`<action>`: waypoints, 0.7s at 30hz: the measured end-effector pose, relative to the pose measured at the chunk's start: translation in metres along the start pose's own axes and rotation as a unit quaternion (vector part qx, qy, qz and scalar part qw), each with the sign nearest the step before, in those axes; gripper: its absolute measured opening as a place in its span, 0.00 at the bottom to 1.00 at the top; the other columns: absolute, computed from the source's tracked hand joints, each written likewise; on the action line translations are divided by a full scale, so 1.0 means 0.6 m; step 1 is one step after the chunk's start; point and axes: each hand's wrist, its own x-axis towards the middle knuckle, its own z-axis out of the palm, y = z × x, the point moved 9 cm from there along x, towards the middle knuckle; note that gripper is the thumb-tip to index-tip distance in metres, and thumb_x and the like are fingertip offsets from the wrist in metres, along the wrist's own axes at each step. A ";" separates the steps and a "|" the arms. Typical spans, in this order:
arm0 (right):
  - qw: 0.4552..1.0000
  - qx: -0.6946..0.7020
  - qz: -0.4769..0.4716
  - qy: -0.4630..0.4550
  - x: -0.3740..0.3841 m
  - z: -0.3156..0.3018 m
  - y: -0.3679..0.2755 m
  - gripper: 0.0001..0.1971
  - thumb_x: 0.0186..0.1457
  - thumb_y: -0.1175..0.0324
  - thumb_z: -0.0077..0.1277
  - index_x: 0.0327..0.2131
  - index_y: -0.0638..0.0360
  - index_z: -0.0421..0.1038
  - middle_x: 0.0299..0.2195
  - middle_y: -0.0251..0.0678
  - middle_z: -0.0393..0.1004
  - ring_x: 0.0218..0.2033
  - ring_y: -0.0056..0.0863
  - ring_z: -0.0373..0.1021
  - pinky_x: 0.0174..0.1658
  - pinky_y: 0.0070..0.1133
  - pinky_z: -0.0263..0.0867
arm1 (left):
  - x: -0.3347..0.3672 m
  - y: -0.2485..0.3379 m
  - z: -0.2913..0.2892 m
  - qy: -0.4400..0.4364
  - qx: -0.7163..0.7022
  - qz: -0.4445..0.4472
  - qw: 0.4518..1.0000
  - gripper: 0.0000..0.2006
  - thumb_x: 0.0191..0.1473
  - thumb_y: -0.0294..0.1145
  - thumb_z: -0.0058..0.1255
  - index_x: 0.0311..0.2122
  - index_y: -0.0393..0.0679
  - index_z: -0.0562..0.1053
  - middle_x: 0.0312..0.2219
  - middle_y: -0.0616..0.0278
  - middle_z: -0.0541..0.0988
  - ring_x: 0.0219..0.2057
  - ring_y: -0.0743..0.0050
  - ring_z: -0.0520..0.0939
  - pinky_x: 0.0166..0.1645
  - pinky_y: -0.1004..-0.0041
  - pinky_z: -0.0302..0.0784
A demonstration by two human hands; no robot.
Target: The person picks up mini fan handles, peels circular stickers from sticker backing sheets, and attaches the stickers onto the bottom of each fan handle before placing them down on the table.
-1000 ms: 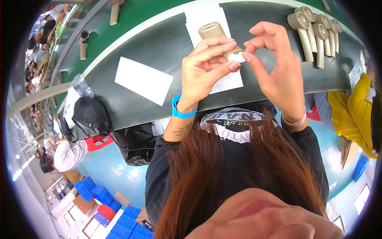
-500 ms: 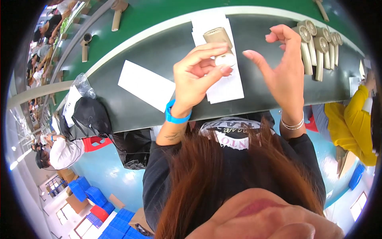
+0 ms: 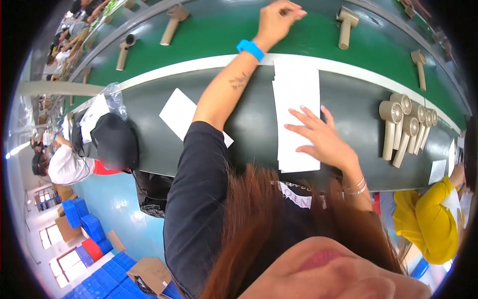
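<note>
Judging by what shows, between units: no fan visible in either hand, fan cluster (image 3: 391, 113) on the desk (image 3: 254, 117), handles toward the person; finished or left, can't tell. Paper stack (image 3: 296, 89) on desk, long axis pointing away, far end over white rail (image 3: 343, 67). Hands apart: right hand (image 3: 324, 140) spread on stack; left hand (image 3: 277, 24) over green belt (image 3: 224, 30), fingers bunched, grip unclear

Black sleeve (image 3: 199, 164), blue wristband (image 3: 250, 49)
</note>
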 end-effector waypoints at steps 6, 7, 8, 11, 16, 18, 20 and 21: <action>0.987 0.055 0.059 0.139 -0.023 -0.048 0.065 0.10 0.50 0.74 0.51 0.38 0.54 0.74 0.51 0.35 0.68 0.56 0.34 0.61 0.58 0.36 0.47 | -0.024 0.033 -0.035 -0.034 -0.026 -0.080 0.996 0.12 0.56 0.32 0.48 0.44 0.38 0.72 0.26 0.59 0.76 0.23 0.78 0.76 0.26 0.77 0.73; 0.972 0.059 0.098 0.207 -0.041 -0.058 0.084 0.10 0.50 0.75 0.51 0.37 0.55 0.74 0.49 0.36 0.70 0.52 0.34 0.64 0.55 0.32 0.54 | -0.032 0.072 -0.023 -0.007 0.191 0.009 0.982 0.13 0.56 0.32 0.48 0.45 0.39 0.72 0.27 0.54 0.76 0.25 0.71 0.77 0.30 0.73 0.74; 0.971 0.059 0.105 0.206 -0.044 -0.055 0.082 0.10 0.50 0.75 0.51 0.37 0.55 0.74 0.49 0.36 0.70 0.52 0.34 0.64 0.55 0.32 0.54 | -0.051 0.083 -0.026 -0.024 0.099 0.032 0.994 0.12 0.54 0.31 0.49 0.42 0.38 0.73 0.28 0.52 0.76 0.26 0.66 0.77 0.31 0.71 0.74; 0.931 0.100 0.140 0.321 -0.071 -0.068 0.090 0.09 0.49 0.77 0.51 0.36 0.58 0.73 0.42 0.38 0.73 0.39 0.32 0.71 0.42 0.23 0.64 | -0.134 0.110 -0.001 -0.119 0.220 0.121 0.961 0.08 0.48 0.31 0.56 0.33 0.39 0.76 0.37 0.56 0.78 0.36 0.59 0.78 0.41 0.67 0.73; 0.922 0.137 0.160 0.324 -0.065 -0.037 0.071 0.08 0.49 0.76 0.53 0.35 0.61 0.72 0.31 0.37 0.72 0.26 0.29 0.69 0.31 0.21 0.66 | -0.249 0.133 0.074 -0.277 0.220 0.107 0.929 0.13 0.51 0.32 0.51 0.43 0.44 0.73 0.50 0.51 0.70 0.54 0.47 0.66 0.57 0.58 0.61; 0.920 0.117 0.150 0.343 -0.046 -0.030 0.056 0.08 0.49 0.76 0.53 0.35 0.62 0.72 0.30 0.38 0.71 0.26 0.29 0.69 0.32 0.22 0.66 | -0.268 0.123 0.073 -0.273 0.230 0.102 0.929 0.14 0.52 0.32 0.51 0.45 0.45 0.73 0.52 0.53 0.68 0.55 0.48 0.65 0.58 0.57 0.60; 0.914 0.070 0.137 0.376 -0.035 -0.026 0.044 0.07 0.49 0.75 0.54 0.33 0.64 0.70 0.29 0.39 0.70 0.27 0.31 0.69 0.32 0.24 0.66 | -0.272 0.121 0.075 -0.270 0.235 0.100 0.928 0.15 0.52 0.33 0.51 0.47 0.46 0.72 0.54 0.55 0.67 0.57 0.50 0.63 0.59 0.57 0.58; 0.913 0.066 0.137 0.378 -0.035 -0.021 0.049 0.07 0.49 0.75 0.54 0.33 0.64 0.70 0.29 0.39 0.70 0.27 0.31 0.69 0.32 0.24 0.66 | -0.273 0.118 0.076 -0.272 0.239 0.100 0.927 0.16 0.52 0.33 0.52 0.47 0.47 0.72 0.54 0.56 0.66 0.57 0.49 0.62 0.60 0.57 0.57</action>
